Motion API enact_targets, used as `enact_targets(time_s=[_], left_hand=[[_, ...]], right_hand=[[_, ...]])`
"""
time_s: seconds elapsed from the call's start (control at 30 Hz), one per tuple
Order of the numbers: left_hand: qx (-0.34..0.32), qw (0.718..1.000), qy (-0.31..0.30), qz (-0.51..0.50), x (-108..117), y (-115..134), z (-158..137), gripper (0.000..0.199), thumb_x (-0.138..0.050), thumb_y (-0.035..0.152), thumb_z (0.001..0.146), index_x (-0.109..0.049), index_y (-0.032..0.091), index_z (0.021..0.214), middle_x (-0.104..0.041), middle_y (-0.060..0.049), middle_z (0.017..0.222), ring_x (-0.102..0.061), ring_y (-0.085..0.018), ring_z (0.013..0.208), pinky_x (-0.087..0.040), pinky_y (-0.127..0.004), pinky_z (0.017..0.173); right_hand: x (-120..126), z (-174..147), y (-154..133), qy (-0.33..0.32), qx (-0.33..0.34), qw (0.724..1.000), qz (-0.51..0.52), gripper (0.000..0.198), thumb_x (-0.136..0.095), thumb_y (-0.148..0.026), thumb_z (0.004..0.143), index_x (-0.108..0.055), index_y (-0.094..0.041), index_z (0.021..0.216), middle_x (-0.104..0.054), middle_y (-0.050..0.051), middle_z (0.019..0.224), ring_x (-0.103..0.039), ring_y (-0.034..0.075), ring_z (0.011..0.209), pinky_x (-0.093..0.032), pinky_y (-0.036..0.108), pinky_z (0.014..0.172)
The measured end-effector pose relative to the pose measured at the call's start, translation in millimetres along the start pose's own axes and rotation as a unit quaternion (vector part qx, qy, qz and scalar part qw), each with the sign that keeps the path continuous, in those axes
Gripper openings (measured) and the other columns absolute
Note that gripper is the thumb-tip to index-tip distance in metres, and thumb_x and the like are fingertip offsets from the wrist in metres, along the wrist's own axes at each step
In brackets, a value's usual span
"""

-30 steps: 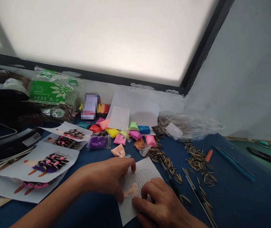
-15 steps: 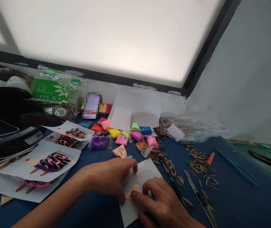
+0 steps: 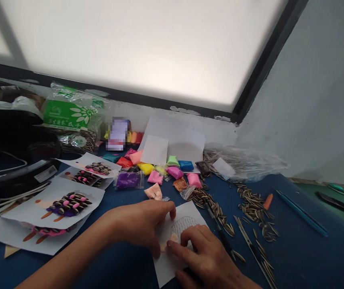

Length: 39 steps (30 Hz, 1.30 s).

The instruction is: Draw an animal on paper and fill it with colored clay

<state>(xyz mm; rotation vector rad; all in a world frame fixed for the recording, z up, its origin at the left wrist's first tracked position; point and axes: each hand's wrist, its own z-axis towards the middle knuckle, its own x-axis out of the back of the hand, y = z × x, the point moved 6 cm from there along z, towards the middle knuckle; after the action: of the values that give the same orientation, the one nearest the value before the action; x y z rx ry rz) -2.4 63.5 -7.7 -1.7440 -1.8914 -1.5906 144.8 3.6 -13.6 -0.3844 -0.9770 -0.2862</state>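
A sheet of white paper lies on the blue tabletop, bearing a pencilled, scale-patterned rounded outline. My left hand rests at the paper's left side, thumb and forefinger spread apart. Soft peach modelling clay sits on the drawing's left part. My right hand is bent over the drawing and covers some of it, with a fingertip against the clay; its thumb is largely hidden. Just beyond the paper is an opened packet of peach clay.
Finished hedgehog pictures made of seeds and clay are piled at left. Coloured clay packets spread across the back. Sunflower seeds, a black pen, tweezers and a blue tool lie at right.
The whole view has shifted very slightly. Both hands keep nearly the same place on the paper, and the clay shows no clear difference.
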Motion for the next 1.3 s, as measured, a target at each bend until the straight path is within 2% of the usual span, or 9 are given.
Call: enact_targets(time_s=[0.13, 0.27, 0.43, 0.6, 0.7, 0.83, 1.0, 1.1, 1.3], left_hand=[[0.001, 1.0, -0.002, -0.001, 1.0, 1.3, 1.0, 0.065, -0.087, 0.011, 0.061, -0.057, 0.027, 0.117, -0.059, 0.005, 0.094, -0.061, -0.022, 0.091, -0.041, -0.025, 0.065], [-0.001, 1.0, -0.003, -0.001, 0.7, 1.3, 1.2, 0.068, -0.085, 0.006, 0.059, -0.057, 0.027, 0.117, -0.059, 0.005, 0.095, -0.061, -0.023, 0.092, -0.042, -0.025, 0.067], [-0.005, 1.0, -0.006, -0.003, 0.9, -0.4, 1.7, 0.068, -0.085, 0.006, 0.059, -0.057, 0.028, 0.117, -0.059, 0.005, 0.092, -0.062, -0.023, 0.091, -0.041, -0.025, 0.066], [-0.016, 1.0, -0.003, -0.008, 0.3, -2.7, 2.6, 0.068, -0.091, 0.016, 0.059, -0.057, 0.028, 0.117, -0.059, 0.005, 0.093, -0.062, -0.023, 0.09, -0.042, -0.026, 0.065], [-0.014, 1.0, -0.001, -0.008, -0.7, -3.6, 2.7, 0.068, -0.089, 0.014, 0.058, -0.058, 0.028, 0.117, -0.06, 0.005, 0.093, -0.062, -0.023, 0.09, -0.042, -0.025, 0.065], [-0.01, 1.0, -0.002, -0.006, -0.6, -2.8, 3.0, 0.068, -0.086, 0.011, 0.058, -0.058, 0.028, 0.117, -0.06, 0.005, 0.092, -0.062, -0.023, 0.089, -0.042, -0.025, 0.064], [-0.011, 1.0, -0.004, -0.003, 0.6, -0.8, 1.9, 0.066, -0.088, 0.013, 0.059, -0.058, 0.027, 0.116, -0.06, 0.005, 0.092, -0.061, -0.023, 0.088, -0.041, -0.025, 0.064], [-0.009, 1.0, 0.0, -0.002, 1.1, -0.3, 0.5, 0.066, -0.086, 0.01, 0.059, -0.058, 0.027, 0.116, -0.06, 0.004, 0.092, -0.061, -0.023, 0.088, -0.041, -0.025, 0.064], [-0.009, 1.0, -0.003, -0.003, 1.7, 0.1, -0.6, 0.067, -0.088, 0.012, 0.058, -0.058, 0.027, 0.116, -0.061, 0.004, 0.093, -0.061, -0.024, 0.09, -0.042, -0.025, 0.065]], right_hand=[[-4.8, 1.0, -0.3, -0.028, -0.014, 1.0, -0.006, 0.025, -0.052, -0.033, 0.099, -0.066, -0.019, 0.113, -0.06, 0.008, 0.089, -0.053, 0.021, 0.074, -0.043, 0.033, 0.066], [-4.4, 2.0, -3.5, -0.011, -0.001, 1.0, -0.013, 0.023, -0.048, -0.03, 0.101, -0.068, -0.018, 0.107, -0.06, 0.007, 0.087, -0.052, 0.021, 0.073, -0.042, 0.033, 0.065], [2.2, 2.7, -5.8, 0.017, 0.021, 0.999, -0.017, 0.027, -0.047, -0.03, 0.103, -0.066, -0.019, 0.118, -0.061, 0.007, 0.091, -0.054, 0.021, 0.074, -0.044, 0.032, 0.066], [0.3, 3.7, -7.6, -0.005, 0.031, 0.999, -0.039, 0.045, -0.03, -0.044, 0.11, -0.067, -0.02, 0.119, -0.061, 0.008, 0.09, -0.056, 0.021, 0.076, -0.044, 0.034, 0.067], [-1.2, 4.7, -7.9, -0.006, 0.027, 0.998, -0.048, 0.053, -0.022, -0.046, 0.11, -0.068, -0.02, 0.114, -0.061, 0.007, 0.087, -0.055, 0.021, 0.074, -0.042, 0.034, 0.067], [2.8, 4.7, -7.9, 0.014, 0.03, 0.998, -0.047, 0.049, -0.026, -0.044, 0.11, -0.068, -0.019, 0.109, -0.061, 0.006, 0.086, -0.054, 0.02, 0.072, -0.041, 0.033, 0.065], [10.4, 1.9, -5.1, 0.046, 0.014, 0.998, -0.041, 0.035, -0.04, -0.038, 0.107, -0.068, -0.017, 0.11, -0.062, 0.006, 0.084, -0.054, 0.019, 0.07, -0.04, 0.031, 0.063], [7.7, 1.4, -5.1, 0.041, 0.012, 0.998, -0.043, 0.038, -0.039, -0.039, 0.108, -0.069, -0.017, 0.104, -0.062, 0.006, 0.082, -0.053, 0.019, 0.069, -0.04, 0.032, 0.063], [5.2, 2.3, -6.3, 0.031, 0.029, 0.998, -0.035, 0.047, -0.031, -0.043, 0.11, -0.069, -0.015, 0.108, -0.063, 0.006, 0.08, -0.053, 0.019, 0.068, -0.039, 0.032, 0.061]])
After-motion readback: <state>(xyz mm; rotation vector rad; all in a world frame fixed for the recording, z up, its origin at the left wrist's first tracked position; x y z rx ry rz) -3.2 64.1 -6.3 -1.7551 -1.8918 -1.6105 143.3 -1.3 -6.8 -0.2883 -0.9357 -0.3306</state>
